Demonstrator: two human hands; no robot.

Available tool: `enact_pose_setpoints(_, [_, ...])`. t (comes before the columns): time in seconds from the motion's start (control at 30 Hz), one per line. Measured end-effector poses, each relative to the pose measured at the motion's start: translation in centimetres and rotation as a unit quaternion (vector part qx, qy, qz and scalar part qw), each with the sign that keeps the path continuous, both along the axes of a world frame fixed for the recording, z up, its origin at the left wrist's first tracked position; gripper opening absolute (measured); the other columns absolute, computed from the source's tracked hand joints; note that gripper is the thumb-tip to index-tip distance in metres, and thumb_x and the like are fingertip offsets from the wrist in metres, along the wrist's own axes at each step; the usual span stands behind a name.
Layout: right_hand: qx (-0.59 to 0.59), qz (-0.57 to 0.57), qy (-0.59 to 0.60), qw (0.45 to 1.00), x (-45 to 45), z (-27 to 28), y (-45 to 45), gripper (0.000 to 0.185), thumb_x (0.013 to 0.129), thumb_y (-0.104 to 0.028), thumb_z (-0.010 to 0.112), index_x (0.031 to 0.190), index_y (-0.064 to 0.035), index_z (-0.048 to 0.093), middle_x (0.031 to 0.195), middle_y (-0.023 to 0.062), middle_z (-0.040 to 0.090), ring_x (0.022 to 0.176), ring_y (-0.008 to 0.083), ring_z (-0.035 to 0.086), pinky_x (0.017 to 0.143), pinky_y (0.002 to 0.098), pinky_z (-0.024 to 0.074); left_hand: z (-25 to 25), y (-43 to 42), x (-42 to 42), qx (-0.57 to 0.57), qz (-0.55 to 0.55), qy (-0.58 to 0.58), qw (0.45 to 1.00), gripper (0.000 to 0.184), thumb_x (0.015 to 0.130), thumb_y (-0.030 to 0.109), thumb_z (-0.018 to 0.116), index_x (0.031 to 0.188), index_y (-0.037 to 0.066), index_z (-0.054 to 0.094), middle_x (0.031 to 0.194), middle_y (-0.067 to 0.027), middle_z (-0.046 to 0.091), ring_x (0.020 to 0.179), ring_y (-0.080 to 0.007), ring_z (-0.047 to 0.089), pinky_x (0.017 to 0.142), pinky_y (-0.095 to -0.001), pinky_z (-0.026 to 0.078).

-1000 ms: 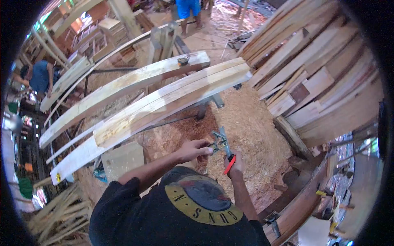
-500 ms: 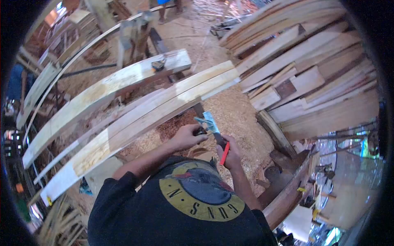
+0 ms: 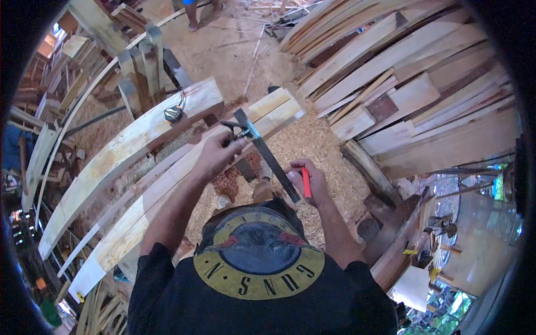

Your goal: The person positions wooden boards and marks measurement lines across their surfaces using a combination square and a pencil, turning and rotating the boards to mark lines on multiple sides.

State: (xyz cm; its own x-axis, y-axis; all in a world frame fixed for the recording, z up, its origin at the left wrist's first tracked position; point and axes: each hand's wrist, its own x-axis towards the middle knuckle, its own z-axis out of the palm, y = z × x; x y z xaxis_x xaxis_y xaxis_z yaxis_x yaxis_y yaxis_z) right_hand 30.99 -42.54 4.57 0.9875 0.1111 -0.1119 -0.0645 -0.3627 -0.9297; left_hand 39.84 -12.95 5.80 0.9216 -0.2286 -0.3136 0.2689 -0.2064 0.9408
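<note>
My left hand [image 3: 219,153] is closed on the handle end of a metal bar clamp [image 3: 268,159], over the near curved timber [image 3: 170,181]. The clamp's long dark bar slants down to the right, its lower end near the fingers of my right hand [image 3: 311,183]. That hand is closed around a red pencil-like stick [image 3: 306,182]; whether it also touches the bar is unclear. Pencil lines run along the near timber. Beyond it lies a second curved timber [image 3: 134,137] with a tape measure [image 3: 173,114] on top.
Long boards [image 3: 413,72] are stacked at the right. Wood shavings [image 3: 321,145] cover the ground. Upright posts [image 3: 146,67] stand behind the far timber. Another person's legs [image 3: 192,15] show at the top. A large timber piece [image 3: 397,245] lies at the lower right.
My left hand and the clamp have moved up and forward to the near timber. My right hand has come off the clamp's upper part and keeps the red stick. The view has shifted.
</note>
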Motion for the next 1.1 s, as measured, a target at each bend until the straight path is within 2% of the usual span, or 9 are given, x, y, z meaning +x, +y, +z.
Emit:
enact_pose_setpoints(0.17, [-0.05,-0.021,-0.008,0.999,6.9,-5.2,-7.7,0.031,0.094,-0.02,0.071,0.118,-0.0029,0.061,0.09,0.0127,0.074,0.079,0.0183,0.071,0.071,0.0335,0.0578,-2.0,-3.4,9.8,0.031,0.014,-0.01,0.999,0.034,0.095,0.037,0.071,0.088,0.004,0.066,0.074,-0.0014,0.062,0.066,-0.01,0.052,0.059,-0.0271,0.042])
enact_pose_setpoints(0.27, [-0.056,-0.018,0.007,0.998,10.2,-5.4,-10.0,0.032,0.093,-0.021,0.072,0.118,-0.0029,0.061,0.09,0.0125,0.074,0.077,0.0171,0.071,0.07,0.0333,0.0577,-3.4,-4.9,14.1,0.07,0.027,0.01,0.997,0.038,0.095,0.043,0.069,0.101,0.005,0.071,0.079,0.0022,0.062,0.071,-0.0092,0.05,0.063,-0.0278,0.04])
enact_pose_setpoints(0.3, [-0.061,0.0,0.025,0.998,11.2,-5.5,-10.8,0.027,0.097,-0.013,0.066,0.119,0.001,0.059,0.095,0.0142,0.074,0.084,0.017,0.071,0.071,0.0318,0.0615,-4.8,-4.7,15.6,0.093,0.001,0.027,0.995,0.04,0.095,0.045,0.069,0.109,0.007,0.072,0.082,0.0039,0.061,0.072,-0.0089,0.048,0.064,-0.0276,0.039])
enact_pose_setpoints(0.53, [-0.026,0.039,0.054,0.997,15.0,-8.4,-12.9,0.031,0.093,-0.018,0.071,0.118,-0.0025,0.061,0.089,0.012,0.074,0.075,0.016,0.07,0.067,0.0321,0.0569,-8.5,-6.1,18.1,0.077,0.01,0.11,0.991,0.043,0.096,0.045,0.068,0.11,0.004,0.071,0.089,0.0033,0.063,0.076,-0.0089,0.051,0.067,-0.0268,0.04])
enact_pose_setpoints(0.63, [-0.016,0.044,0.037,0.998,16.1,-9.5,-13.0,0.03,0.095,-0.016,0.068,0.12,-0.0012,0.06,0.091,0.0119,0.073,0.078,0.0158,0.07,0.069,0.0314,0.0579,-9.8,-6.8,18.2,0.085,-0.008,0.06,0.995,0.048,0.094,0.047,0.069,0.108,0.001,0.07,0.089,0.0025,0.064,0.08,-0.0111,0.053,0.071,-0.0287,0.044])
enact_pose_setpoints(0.83, [0.067,-0.002,0.047,0.997,18.3,-8.7,-11.4,0.027,0.101,-0.014,0.057,0.124,0.0004,0.057,0.095,0.0121,0.072,0.078,0.0142,0.068,0.069,0.0284,0.0579,-7.7,-8.9,16.9,0.29,0.071,0.002,0.954,0.051,0.09,0.046,0.072,0.113,0.001,0.069,0.095,-0.0097,0.073,0.087,-0.0206,0.067,0.082,-0.0336,0.051])
enact_pose_setpoints(0.97, [0.16,-0.015,0.054,0.986,20.3,-6.1,-10.4,0.033,0.105,-0.022,0.051,0.129,-0.0003,0.056,0.094,0.0118,0.071,0.074,0.0119,0.065,0.067,0.0273,0.0552,-8.8,-10.8,14.9,0.323,0.168,-0.15,0.919,0.04,0.09,0.041,0.069,0.109,0.006,0.07,0.097,-0.0188,0.071,0.092,-0.0373,0.069,0.082,-0.0437,0.053])
enact_pose_setpoints(1.07, [0.212,-0.008,0.07,0.975,21.7,-6.4,-10.3,0.037,0.106,-0.026,0.05,0.129,0.0007,0.059,0.094,0.0109,0.071,0.076,0.0115,0.064,0.068,0.0268,0.0541,-8.4,-10.4,15.1,0.327,0.135,-0.128,0.927,0.042,0.092,0.04,0.07,0.116,0.006,0.069,0.097,-0.017,0.072,0.092,-0.0286,0.072,0.084,-0.0364,0.054])
enact_pose_setpoints(1.1, [0.23,-0.003,0.073,0.97,22.1,-6.5,-10.1,0.038,0.106,-0.027,0.05,0.128,0.0011,0.06,0.094,0.0106,0.071,0.077,0.0116,0.064,0.069,0.0266,0.0538,-8.5,-10.5,15.1,0.316,0.139,-0.128,0.93,0.04,0.091,0.039,0.069,0.113,0.005,0.069,0.097,-0.0177,0.072,0.092,-0.0316,0.071,0.083,-0.0391,0.054])
